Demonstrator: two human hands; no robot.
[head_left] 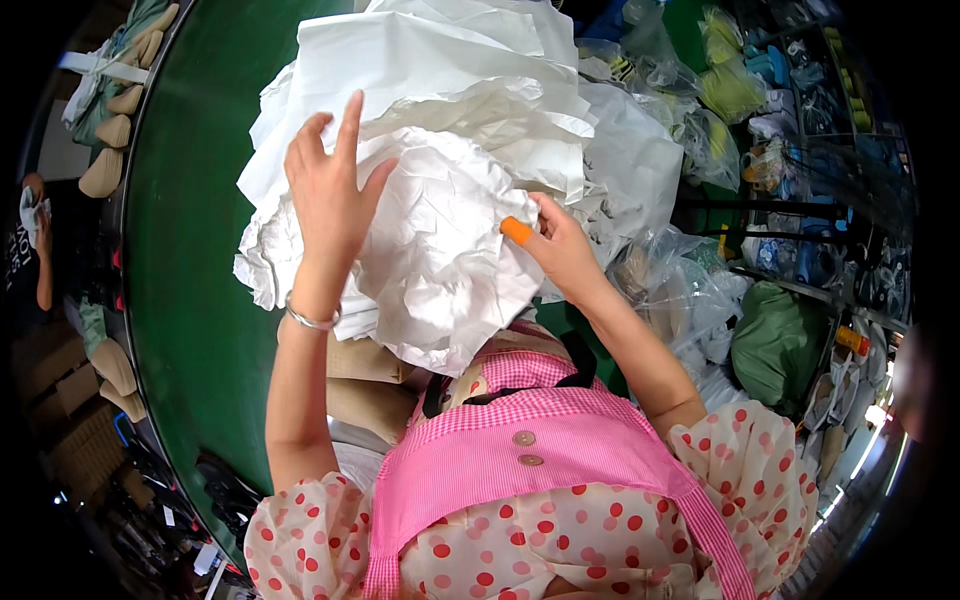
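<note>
The left hand (328,195) lies flat on a crumpled white paper sheet (440,250), fingers apart. The right hand (560,245), an orange rubber cot (516,230) on one finger, pinches the sheet's right edge. The sheet tops a stack of smoother white paper (440,70) on the green desk (190,250), near its right edge.

Left hand (330,190) raised, fingers spread; right hand (560,245) pinching.
</note>
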